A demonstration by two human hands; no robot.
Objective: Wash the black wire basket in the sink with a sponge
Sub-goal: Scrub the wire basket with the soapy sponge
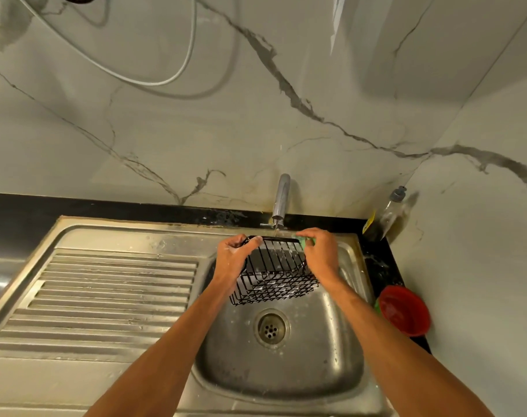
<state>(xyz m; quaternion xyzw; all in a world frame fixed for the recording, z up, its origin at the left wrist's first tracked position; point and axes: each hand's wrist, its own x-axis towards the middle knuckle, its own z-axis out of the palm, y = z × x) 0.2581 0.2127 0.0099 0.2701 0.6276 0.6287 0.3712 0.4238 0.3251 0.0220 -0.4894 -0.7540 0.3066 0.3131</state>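
Midway, judging by the suds: left hand (232, 256) grips the black wire basket (275, 273) over the sink (351, 368); right hand (319, 253) clutches the sponge (301, 237) against its far rim; rinsing remains.

A chrome tap (281, 197) rose from the black counter (21, 209) against a white marble wall (196, 130) veined in grey. A white cable (153, 83) hung in a loop across that wall. In the right corner stood a clear bottle (387, 216) with a grey cap and a yellow label. Nearer on the right sat a red bowl (404, 310), something green just beside its left edge.
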